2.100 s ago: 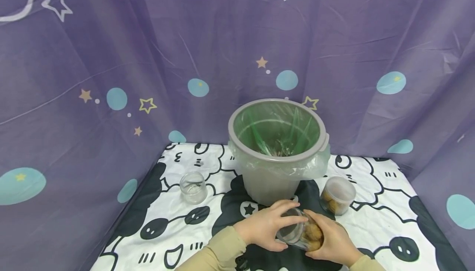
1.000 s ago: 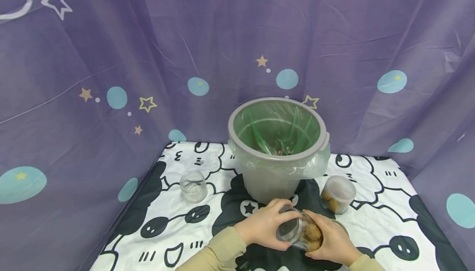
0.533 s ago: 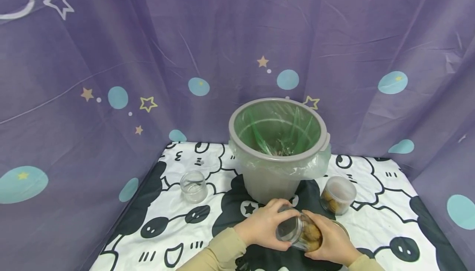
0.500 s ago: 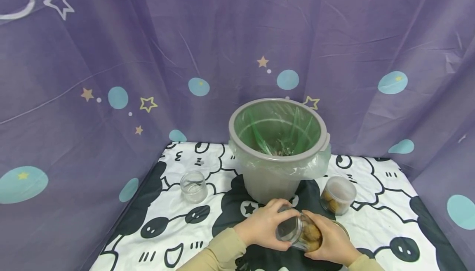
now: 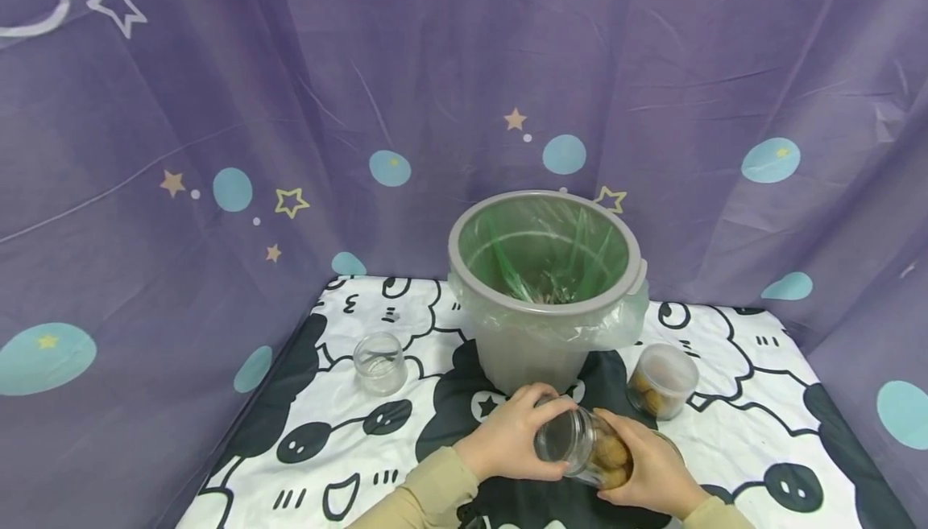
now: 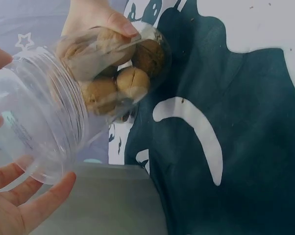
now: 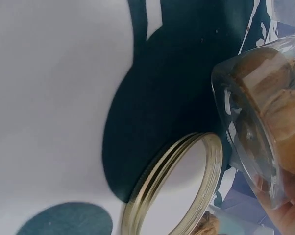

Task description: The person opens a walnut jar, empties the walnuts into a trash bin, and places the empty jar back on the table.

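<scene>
My left hand (image 5: 507, 436) grips a clear plastic jar (image 6: 20, 112), fingers and thumb spread around its wall. It lies tilted, mouth against the mouth of a second clear jar (image 5: 607, 458), with threaded rings showing at the join in the left wrist view. Several walnuts (image 6: 133, 81) sit inside that second jar, while none show in the left one. My right hand (image 5: 648, 464) holds the walnut jar near its base, thumb and fingers on either side. A gold-rimmed ring lid (image 7: 172, 186) lies beside the right hand, partly hidden by it in the head view.
Behind the hands stands a grey bin (image 5: 532, 364) with a green liner (image 5: 536, 247) and some litter inside. A jar with walnut-like contents (image 5: 661, 384) is to its right, an open clear jar (image 5: 380, 364) to its left. A patterned cloth (image 5: 428, 320) covers the table.
My left hand and its jar have shifted slightly left. Its fingers, which reached over the join two seconds ago, have drawn back onto the left jar. The right hand stays nearly still.
</scene>
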Tool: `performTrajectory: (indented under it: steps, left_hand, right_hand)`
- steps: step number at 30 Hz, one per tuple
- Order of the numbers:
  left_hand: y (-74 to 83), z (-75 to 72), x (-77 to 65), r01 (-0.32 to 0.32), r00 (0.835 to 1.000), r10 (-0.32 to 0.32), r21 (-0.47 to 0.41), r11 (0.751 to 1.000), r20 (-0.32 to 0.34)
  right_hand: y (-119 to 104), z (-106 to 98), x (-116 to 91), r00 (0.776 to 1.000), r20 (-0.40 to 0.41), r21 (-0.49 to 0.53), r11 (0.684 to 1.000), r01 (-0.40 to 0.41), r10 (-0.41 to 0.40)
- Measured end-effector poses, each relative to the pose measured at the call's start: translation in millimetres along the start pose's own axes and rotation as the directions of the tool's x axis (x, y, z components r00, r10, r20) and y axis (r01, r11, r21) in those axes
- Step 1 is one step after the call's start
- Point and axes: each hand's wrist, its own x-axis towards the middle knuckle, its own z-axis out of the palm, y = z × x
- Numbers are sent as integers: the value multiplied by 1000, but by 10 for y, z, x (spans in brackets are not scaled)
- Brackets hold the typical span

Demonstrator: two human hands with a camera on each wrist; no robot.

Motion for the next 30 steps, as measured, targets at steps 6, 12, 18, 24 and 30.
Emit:
performTrajectory:
  steps: [6, 12, 18, 24, 30]
  left_hand:
    - [-22, 3, 1, 6, 1000, -6, -19, 1000, 4]
    - [-27, -6, -5, -1, 1000, 3, -83, 997, 25]
    - [-77, 5, -12, -5, 1000, 6, -95, 996, 11]
    - [-114, 24, -40, -4, 1000, 4, -105, 994, 0]
    - [-137, 78, -75, 32, 999, -29, -131, 991, 23]
  right_hand:
    - [32, -5, -17, 1000, -19, 4, 1000, -2, 3]
    - [61, 8, -32, 998, -57, 37, 999, 17, -15]
    - [73, -10, -52, 997, -73, 81, 997, 10, -4]
    - [63, -29, -57, 998, -50, 83, 996, -35, 39]
    - [72, -34, -80, 994, -58, 106, 991, -83, 90]
